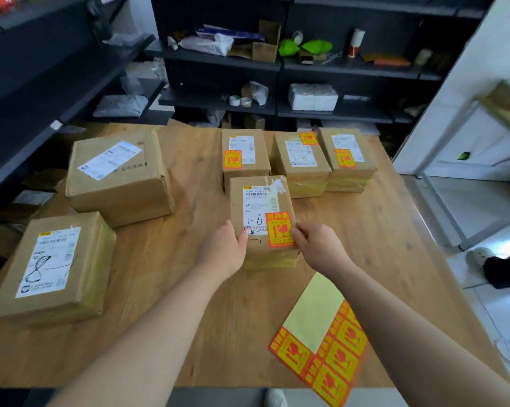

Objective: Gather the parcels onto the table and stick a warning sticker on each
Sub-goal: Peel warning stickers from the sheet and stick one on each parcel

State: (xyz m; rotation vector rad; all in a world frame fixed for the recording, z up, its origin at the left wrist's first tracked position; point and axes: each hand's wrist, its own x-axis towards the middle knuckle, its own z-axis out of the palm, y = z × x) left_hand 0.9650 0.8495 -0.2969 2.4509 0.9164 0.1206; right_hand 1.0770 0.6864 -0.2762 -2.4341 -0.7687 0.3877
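Note:
Several brown cardboard parcels lie on the wooden table [189, 333]. The middle parcel [255, 198], marked "1-6", carries a red-and-yellow warning sticker [279, 229] on its near right corner. My left hand [226, 249] grips the parcel's near left edge. My right hand [317, 245] holds the near right edge, fingers touching the sticker. Three parcels behind it, one [243, 154], another [302, 164] and a third [347, 157], each bear a sticker. Two larger parcels, one [119, 174] and one nearer [52, 268], show only white labels. A sticker sheet [324, 345] lies near my right forearm.
Dark shelving [218, 63] with bags, tape rolls and boxes stands behind and to the left of the table. A white frame [441, 201] and tiled floor lie to the right. A person's shoe [479, 257] shows at the right edge.

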